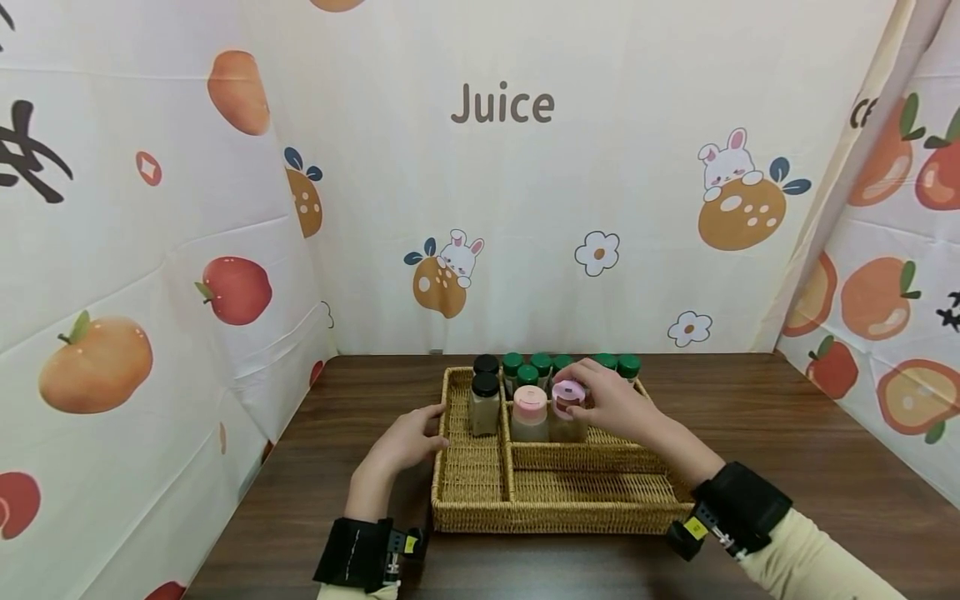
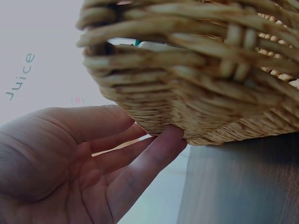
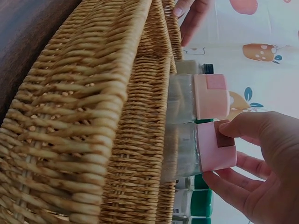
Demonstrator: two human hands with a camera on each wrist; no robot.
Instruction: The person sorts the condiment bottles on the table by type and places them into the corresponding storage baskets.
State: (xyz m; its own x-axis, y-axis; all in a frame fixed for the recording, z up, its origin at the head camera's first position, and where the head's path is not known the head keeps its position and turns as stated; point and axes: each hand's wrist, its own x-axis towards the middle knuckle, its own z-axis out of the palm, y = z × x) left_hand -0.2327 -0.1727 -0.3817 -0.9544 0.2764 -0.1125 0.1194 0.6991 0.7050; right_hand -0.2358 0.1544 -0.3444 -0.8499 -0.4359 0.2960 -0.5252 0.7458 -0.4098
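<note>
A wicker basket (image 1: 472, 487) sat on the table, split into compartments. The narrow left compartment held two black-capped jars (image 1: 485, 402), one behind the other. The far right compartment held a row of green-capped jars (image 1: 540, 365) at the back and, nearer, two pink-capped jars side by side: the left one (image 1: 529, 413) untouched, the right one (image 1: 567, 410) in the right hand (image 1: 611, 400). The near right compartment showed only its woven floor.

The right hand's fingers curled over the right jar's pink cap, thumb on one side and fingertips (image 3: 219, 179) on the other, pinching it while the jar stood in the basket. The left hand (image 1: 408, 437) lay at the basket's left wall, its fingers (image 2: 154, 154) straight and slightly spread, the tips touching the weave.

The table (image 1: 787, 417) was dark brown wood. Cream curtains (image 1: 637, 125) printed with fruit, rabbits, flowers and the word "Juice" closed it in on three sides.
</note>
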